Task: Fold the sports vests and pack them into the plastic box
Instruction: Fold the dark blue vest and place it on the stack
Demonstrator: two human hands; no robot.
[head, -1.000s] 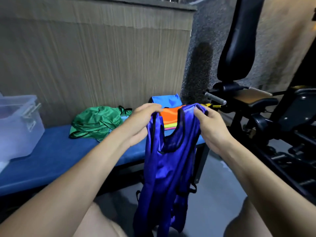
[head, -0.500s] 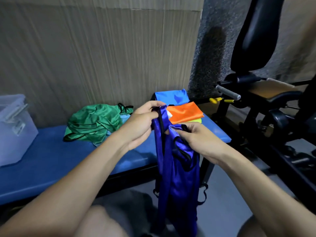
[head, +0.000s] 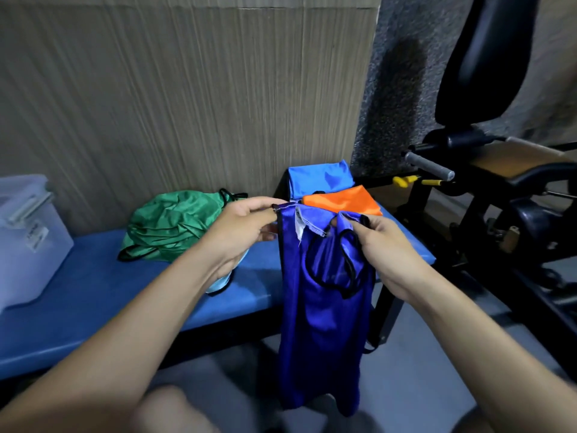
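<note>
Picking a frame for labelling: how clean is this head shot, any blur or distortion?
Head view: dim light, wide-angle bending at the edges; the knees at the bottom are blurred, while the blue vest and both hands, left and right, read fairly sharp.

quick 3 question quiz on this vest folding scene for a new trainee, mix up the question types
1. True or false: the dark blue vest is lying flat on the blue bench.
2. Which vest lies crumpled and unfolded on the bench? A) orange B) green C) light blue
3. Fill in: the plastic box stands at the ______ end of the bench as the camera sees it.

Key
1. False: the left hand and right hand pinch its top edge and it hangs in front of the bench.
2. B: the green vest. The orange vest and light blue vest look folded.
3. left
</note>
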